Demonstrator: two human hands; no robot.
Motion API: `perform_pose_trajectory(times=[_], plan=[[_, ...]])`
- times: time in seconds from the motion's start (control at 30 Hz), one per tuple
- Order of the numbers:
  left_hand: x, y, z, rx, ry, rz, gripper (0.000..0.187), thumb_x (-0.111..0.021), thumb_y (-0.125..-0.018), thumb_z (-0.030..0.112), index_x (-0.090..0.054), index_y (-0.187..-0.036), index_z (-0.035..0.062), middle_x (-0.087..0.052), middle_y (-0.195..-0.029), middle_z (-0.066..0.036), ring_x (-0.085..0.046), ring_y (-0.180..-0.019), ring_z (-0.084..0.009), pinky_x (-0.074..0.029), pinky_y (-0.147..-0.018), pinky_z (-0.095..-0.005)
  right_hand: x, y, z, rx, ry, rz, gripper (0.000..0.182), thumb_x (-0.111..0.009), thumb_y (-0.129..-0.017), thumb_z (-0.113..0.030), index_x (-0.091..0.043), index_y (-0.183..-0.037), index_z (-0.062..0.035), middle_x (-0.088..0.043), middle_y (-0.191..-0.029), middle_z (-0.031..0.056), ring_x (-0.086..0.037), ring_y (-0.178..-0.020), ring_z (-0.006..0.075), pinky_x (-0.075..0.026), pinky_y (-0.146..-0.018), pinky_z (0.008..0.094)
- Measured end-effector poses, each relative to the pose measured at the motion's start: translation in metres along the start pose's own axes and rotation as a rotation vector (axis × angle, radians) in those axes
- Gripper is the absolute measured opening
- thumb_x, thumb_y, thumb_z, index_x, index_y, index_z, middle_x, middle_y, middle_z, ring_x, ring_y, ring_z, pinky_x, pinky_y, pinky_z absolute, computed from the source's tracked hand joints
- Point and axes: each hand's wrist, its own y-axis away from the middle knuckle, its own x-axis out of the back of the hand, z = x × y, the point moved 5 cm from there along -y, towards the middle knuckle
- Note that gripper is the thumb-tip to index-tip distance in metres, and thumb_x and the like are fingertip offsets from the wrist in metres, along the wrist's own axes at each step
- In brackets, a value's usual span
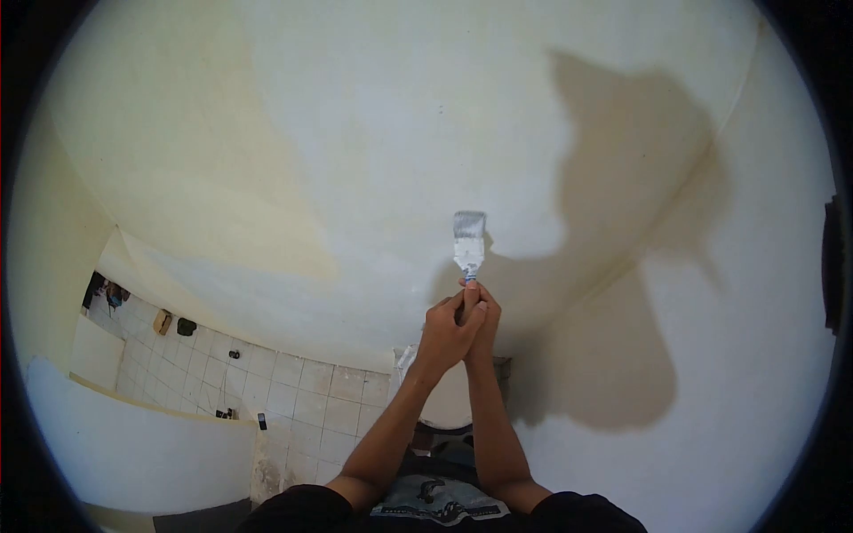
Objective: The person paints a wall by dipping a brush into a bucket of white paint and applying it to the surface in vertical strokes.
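A flat paintbrush (469, 238) with grey-white bristles and a paint-smeared ferrule points up against the wall (391, 160). Its handle is held by both of my hands, which are pressed together at the centre. My left hand (443, 330) is on the left, with its fingers closed around the lower handle and against the other hand. On the right, my right hand (484, 324) is wrapped round the same handle, its fingers partly hidden. The wall shows pale white areas beside yellowish ones.
Below my forearms stands a pale round-edged surface (444, 400). A tiled floor (306, 404) lies at lower left, with a dark phone-like object (262, 421), a brown item (162, 322) and a black item (186, 327). A low partition (142, 444) curves nearby. Shadows cover the right wall.
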Motion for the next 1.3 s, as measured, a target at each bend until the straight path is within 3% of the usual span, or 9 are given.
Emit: perform_pose_trajectory(times=[0.23, 0.4, 0.5, 0.6, 0.73, 0.83, 0.93, 1.1, 1.3], plan=[[0.011, -0.012, -0.041, 0.368, -0.243, -0.125, 0.055, -0.059, -0.089, 0.045, -0.068, -0.101, -0.0082, -0.068, -0.093, -0.032, -0.069, -0.090, -0.0437, -0.053, -0.080, -0.0449, -0.018, 0.009, 0.057, -0.223, -0.172, -0.070, 0.037, -0.051, -0.103, -0.028, -0.059, -0.080, 0.0004, -0.050, -0.068, -0.0033, -0.046, -0.063, 0.0073, -0.037, -0.054, 0.0272], [0.028, 0.013, -0.042, 0.214, -0.182, -0.064, 0.054, -0.061, -0.089, 0.044, -0.067, -0.098, -0.0091, -0.068, -0.089, -0.032, -0.069, -0.086, -0.0430, -0.054, -0.077, -0.0444, -0.024, 0.029, 0.053, -0.094, 0.008, -0.102, 0.037, -0.052, -0.103, -0.028, -0.056, -0.076, -0.0014, -0.050, -0.069, -0.0043, -0.044, -0.064, 0.0057, -0.036, -0.054, 0.0260], [0.043, 0.000, -0.008, 0.073, -0.045, -0.032, 0.047, -0.064, -0.091, 0.037, -0.067, -0.101, -0.0082, -0.067, -0.077, -0.019, -0.065, -0.072, -0.0212, -0.052, -0.068, -0.0347, -0.041, 0.016, 0.012, -0.065, -0.037, -0.082, 0.035, -0.051, -0.103, -0.027, -0.060, -0.085, 0.0008, -0.049, -0.069, -0.0051, -0.044, -0.065, 0.0049, -0.035, -0.055, 0.0249], [0.059, -0.004, 0.035, -0.039, -0.038, 0.010, 0.040, -0.065, -0.092, 0.031, -0.066, -0.102, -0.0074, -0.065, -0.076, -0.015, -0.058, -0.072, -0.0142, -0.050, -0.068, -0.0317, -0.058, 0.009, -0.050, 0.039, -0.120, -0.070, 0.034, -0.050, -0.104, -0.027, -0.063, -0.096, 0.0030, -0.048, -0.070, -0.0052, -0.043, -0.065, 0.0049, -0.035, -0.055, 0.0242], [0.072, 0.001, 0.064, -0.156, 0.012, 0.063, 0.037, -0.064, -0.093, 0.029, -0.066, -0.103, -0.0065, -0.066, -0.078, -0.017, -0.060, -0.071, -0.0178, -0.050, -0.068, -0.0328, -0.067, 0.019, -0.096, 0.088, -0.152, -0.125, 0.033, -0.048, -0.105, -0.024, -0.064, -0.101, 0.0047, -0.048, -0.073, -0.0056, -0.043, -0.066, 0.0051, -0.036, -0.056, 0.0239], [0.075, -0.011, 0.055, -0.125, -0.058, 0.036, 0.037, -0.063, -0.093, 0.030, -0.067, -0.105, -0.0051, -0.066, -0.080, -0.020, -0.064, -0.072, -0.0237, -0.051, -0.070, -0.0344, -0.070, 0.004, -0.060, 0.191, -0.160, -0.079, 0.032, -0.051, -0.103, -0.024, -0.064, -0.102, 0.0049, -0.047, -0.072, -0.0059, -0.043, -0.065, 0.0058, -0.036, -0.056, 0.0236], [0.068, -0.002, -0.010, 0.037, -0.088, 0.012, 0.043, -0.061, -0.092, 0.036, -0.068, -0.106, -0.0042, -0.068, -0.086, -0.026, -0.069, -0.080, -0.0339, -0.053, -0.075, -0.0391, -0.068, 0.019, 0.008, 0.045, 0.081, -0.033, 0.029, -0.054, -0.101, -0.024, -0.064, -0.096, 0.0026, -0.047, -0.072, -0.0057, -0.043, -0.066, 0.0061, -0.036, -0.055, 0.0239], [0.059, 0.017, -0.122, 0.377, -0.295, -0.095, 0.053, -0.057, -0.090, 0.046, -0.069, -0.102, -0.0047, -0.068, -0.092, -0.031, -0.068, -0.095, -0.0436, -0.053, -0.084, -0.0451, -0.066, 0.053, 0.133, -0.266, -0.308, -0.084, 0.029, -0.054, -0.100, -0.023, -0.057, -0.078, -0.0050, -0.048, -0.070, -0.0052, -0.043, -0.065, 0.0058, -0.036, -0.055, 0.0256], [0.071, 0.017, -0.094, 0.212, -0.154, -0.054, 0.050, -0.058, -0.091, 0.043, -0.068, -0.101, -0.0055, -0.069, -0.087, -0.028, -0.070, -0.086, -0.0389, -0.053, -0.077, -0.0417, -0.065, 0.051, 0.126, -0.162, -0.095, -0.031, 0.032, -0.054, -0.100, -0.023, -0.054, -0.072, -0.0069, -0.049, -0.069, -0.0045, -0.044, -0.062, 0.0068, -0.037, -0.054, 0.0269]])
